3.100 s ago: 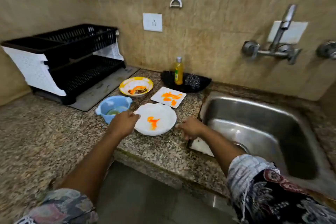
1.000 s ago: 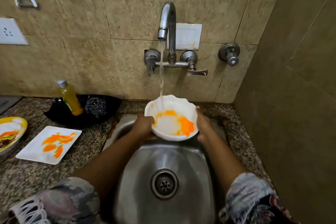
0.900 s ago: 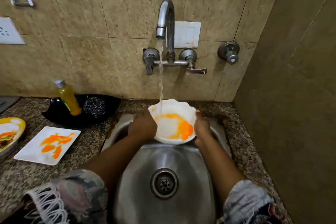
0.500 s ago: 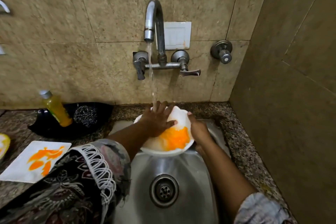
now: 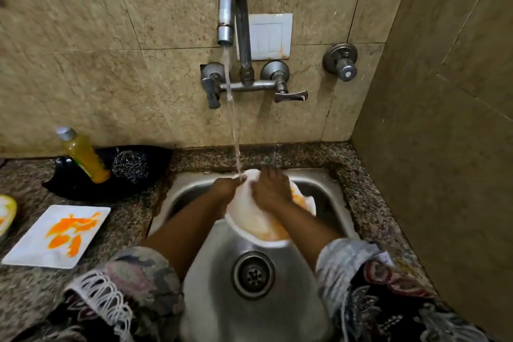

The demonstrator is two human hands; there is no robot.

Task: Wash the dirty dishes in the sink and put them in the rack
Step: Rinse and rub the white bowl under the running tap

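A white round plate (image 5: 249,221) smeared with orange sauce is held tilted over the steel sink (image 5: 219,280). Water from the tap (image 5: 232,5) falls onto the plate's top edge. My left hand (image 5: 225,189) grips the plate's left rim. My right hand (image 5: 270,192) lies flat across the plate's face with its fingers spread, hiding much of the sauce. The rack is out of view.
On the granite counter to the left lie a white square plate (image 5: 58,233) with orange smears and, at the frame's edge, a yellow plate (image 5: 6,209). A black tray (image 5: 80,189) holds a soap bottle (image 5: 83,155) and a steel scrubber (image 5: 129,165). A side wall (image 5: 444,161) stands close on the right.
I carried the plate from the counter to the sink under running water. Half a second ago my left hand rubbed its face; now the left grips the rim and the right lies on it.
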